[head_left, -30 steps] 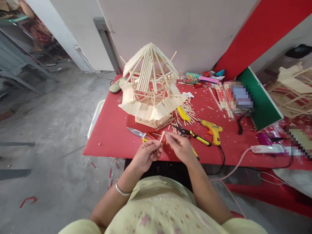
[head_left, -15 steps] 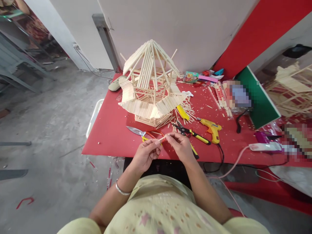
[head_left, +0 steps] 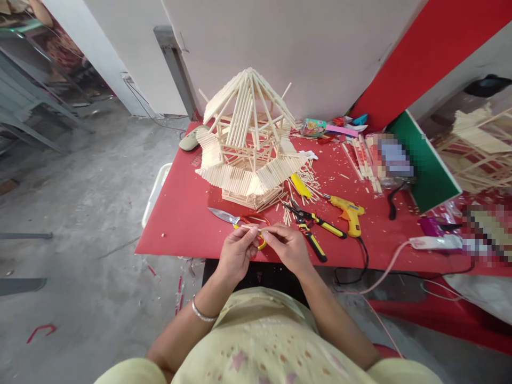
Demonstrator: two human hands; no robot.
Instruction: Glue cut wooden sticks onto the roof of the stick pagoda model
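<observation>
Between my two hands, just over the table's front edge, is a short thin wooden stick [head_left: 251, 228]. My left hand [head_left: 240, 249] pinches it with thumb and fingers. From the other side, my right hand [head_left: 285, 246] closes thumb and forefinger on its right end. Scissors [head_left: 224, 215] with red and yellow handles lie just beyond my fingers, their handles partly hidden. Behind them stands a model pavilion [head_left: 248, 160] built of wooden sticks, its roof only partly covered. Pliers [head_left: 314, 240] with black and yellow handles rest right of my right hand.
A yellow glue gun [head_left: 349, 213] lies on the red table [head_left: 172, 218], its cord over the front edge. Cut sticks [head_left: 310, 178] and a yellow tool are scattered beside the model. A green board [head_left: 424, 165] stands at right, near another stick model [head_left: 480, 144].
My right hand has shifted slightly left and down, uncovering more of the pliers. The stick has turned in my fingers and now lies more level, sticking out past my left fingertips.
</observation>
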